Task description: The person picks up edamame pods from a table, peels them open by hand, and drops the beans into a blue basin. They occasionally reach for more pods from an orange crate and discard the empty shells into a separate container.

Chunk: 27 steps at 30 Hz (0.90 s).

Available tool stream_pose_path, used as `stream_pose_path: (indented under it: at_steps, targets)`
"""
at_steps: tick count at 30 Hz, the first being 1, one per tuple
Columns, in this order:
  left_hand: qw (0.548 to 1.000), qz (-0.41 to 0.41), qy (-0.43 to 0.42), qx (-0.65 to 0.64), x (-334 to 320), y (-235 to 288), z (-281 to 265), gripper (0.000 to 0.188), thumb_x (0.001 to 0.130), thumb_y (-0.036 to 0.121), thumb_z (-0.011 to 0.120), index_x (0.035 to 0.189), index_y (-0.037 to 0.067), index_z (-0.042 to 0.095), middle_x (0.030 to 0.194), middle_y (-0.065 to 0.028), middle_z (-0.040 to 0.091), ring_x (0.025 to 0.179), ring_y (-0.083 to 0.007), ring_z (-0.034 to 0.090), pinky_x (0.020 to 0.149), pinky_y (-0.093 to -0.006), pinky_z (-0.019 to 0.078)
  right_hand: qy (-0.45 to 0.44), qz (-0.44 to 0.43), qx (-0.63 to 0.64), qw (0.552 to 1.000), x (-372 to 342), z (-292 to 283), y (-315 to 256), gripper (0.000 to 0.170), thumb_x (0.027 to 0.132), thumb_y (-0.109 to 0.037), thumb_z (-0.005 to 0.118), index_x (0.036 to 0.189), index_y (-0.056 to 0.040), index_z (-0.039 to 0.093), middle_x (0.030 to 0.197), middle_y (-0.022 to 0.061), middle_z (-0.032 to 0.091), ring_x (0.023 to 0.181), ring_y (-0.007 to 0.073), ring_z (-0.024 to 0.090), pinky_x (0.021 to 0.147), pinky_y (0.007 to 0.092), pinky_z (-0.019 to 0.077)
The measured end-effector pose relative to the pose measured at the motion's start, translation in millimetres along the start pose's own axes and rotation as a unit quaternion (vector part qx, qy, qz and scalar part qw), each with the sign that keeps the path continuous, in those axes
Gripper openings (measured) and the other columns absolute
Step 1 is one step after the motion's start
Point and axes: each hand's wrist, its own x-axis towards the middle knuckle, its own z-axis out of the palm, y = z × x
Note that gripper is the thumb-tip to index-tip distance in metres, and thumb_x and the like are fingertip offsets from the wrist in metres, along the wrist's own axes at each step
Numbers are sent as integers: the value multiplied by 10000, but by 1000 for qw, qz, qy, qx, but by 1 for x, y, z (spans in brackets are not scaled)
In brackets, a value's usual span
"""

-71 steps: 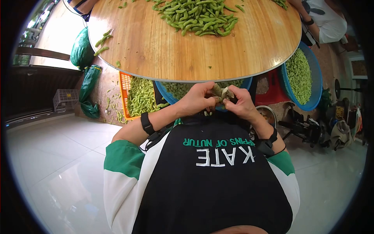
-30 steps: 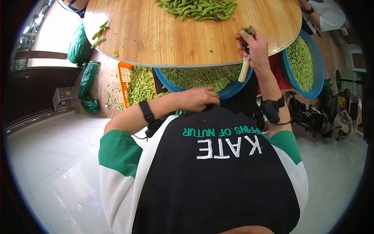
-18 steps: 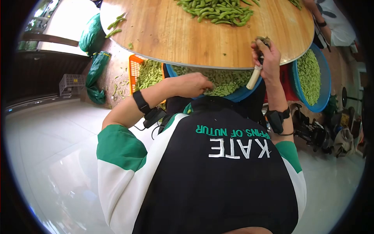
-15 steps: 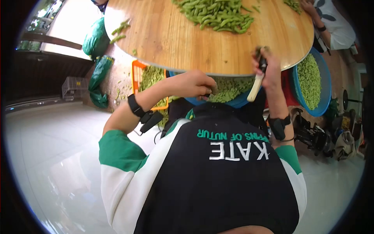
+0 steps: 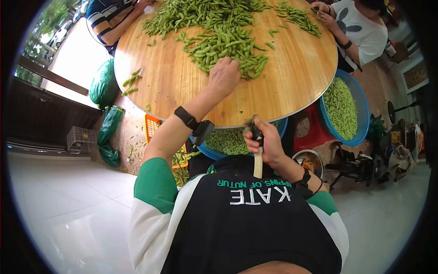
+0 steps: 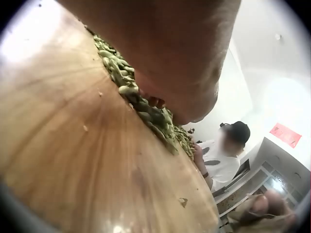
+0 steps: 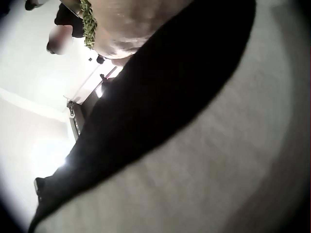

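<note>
My left hand point(image 5: 224, 76) is over the near edge of the green pod pile point(image 5: 230, 45) on the round wooden table point(image 5: 173, 86). In the left wrist view its fingertips point(image 6: 156, 102) touch the pods point(image 6: 116, 68), mostly hidden behind the hand; whether they pinch any cannot be told. My right hand point(image 5: 269, 144), below the table's near edge, grips a tool with a black part and a pale handle point(image 5: 258, 164), which points toward my shirt. Something dull green-brown covers the thumb and finger tips there. The right wrist view shows mostly dark and pale cloth.
Under the near edge sits a blue basin point(image 5: 228, 142) of shelled beans, beside an orange crate point(image 5: 151, 128). Another blue basin point(image 5: 342, 109) of beans stands at right. Two people are at the table's far left and far right. Green bags point(image 5: 104, 84) lie at left.
My left hand has moved from above the near basin up and forward to the pods. My right hand, still gripping the tool, is now nearer my chest. The view takes in more of the table.
</note>
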Motion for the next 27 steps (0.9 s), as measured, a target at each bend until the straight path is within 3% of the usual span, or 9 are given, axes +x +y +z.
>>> stream_pose_path:
  at_steps: [3, 6, 9, 10, 11, 12, 16, 19, 27]
  targets:
    - [999, -7, -33, 32, 2, -3, 2, 201, 759, 152, 658, 893, 13, 603, 899, -165, 581, 898, -338, 578, 746, -439, 473, -4, -41, -30, 999, 0, 2, -3, 307, 985, -293, 447, 1138, -32, 505, 746, 79, 520, 489, 110, 411, 407, 239, 339]
    - [995, -52, -59, -61, -4, -12, -9, 189, 776, 153, 669, 895, 22, 602, 850, -145, 567, 810, -326, 570, 722, -399, 470, 21, -109, -116, 987, 12, -7, -13, 306, 988, -258, 450, 1198, -39, 490, 779, 62, 532, 499, 88, 415, 403, 215, 345]
    - [986, -53, -26, -159, -19, -1, -26, 138, 837, 125, 643, 921, 18, 621, 777, -96, 592, 687, -210, 583, 615, -308, 478, 29, -173, -184, 967, 23, -11, -23, 310, 988, -221, 453, 1241, -43, 473, 803, 45, 540, 512, 62, 422, 398, 188, 345]
    - [930, -155, -91, -319, -23, 15, -41, 135, 858, 128, 635, 928, 13, 628, 728, -71, 590, 634, -164, 573, 557, -284, 452, 21, -167, -197, 966, 25, -9, -27, 325, 988, -222, 453, 1263, -50, 464, 810, 44, 539, 514, 62, 422, 397, 188, 343]
    - [834, -252, -153, -465, -29, 27, -52, 135, 880, 132, 626, 936, 9, 635, 679, -46, 588, 582, -117, 563, 499, -259, 426, 13, -160, -210, 964, 26, -8, -30, 342, 988, -224, 453, 1285, -57, 454, 816, 42, 539, 517, 62, 423, 396, 188, 342]
    - [814, -255, -150, -499, -36, 36, -54, 165, 907, 153, 621, 974, 4, 640, 632, 12, 568, 525, -26, 499, 441, -182, 360, 16, -160, -208, 965, 28, -7, -31, 342, 988, -224, 453, 1285, -57, 454, 816, 42, 539, 517, 62, 423, 396, 188, 342]
    - [729, -333, -203, -563, -53, 55, -62, 160, 914, 137, 605, 983, -5, 634, 703, 2, 607, 562, -29, 525, 458, -163, 368, -66, -102, -156, 980, 30, -5, -32, 351, 1001, -217, 414, 1318, -66, 405, 812, 46, 522, 519, 77, 415, 402, 190, 342]
    - [718, -281, -200, -605, -63, 47, -55, 142, 923, 133, 591, 974, 5, 625, 722, 3, 610, 563, -24, 523, 461, -158, 362, -96, -90, -125, 983, 22, -2, -32, 356, 998, -212, 413, 1326, -73, 405, 807, 43, 516, 517, 73, 408, 408, 187, 342]
    - [733, -278, -200, -588, -69, 47, -48, 114, 934, 130, 573, 979, 29, 600, 733, 9, 595, 609, -19, 520, 495, -160, 369, -130, -90, -110, 981, 14, -4, -30, 396, 993, -192, 408, 1369, -72, 379, 803, 45, 509, 512, 65, 397, 424, 182, 343]
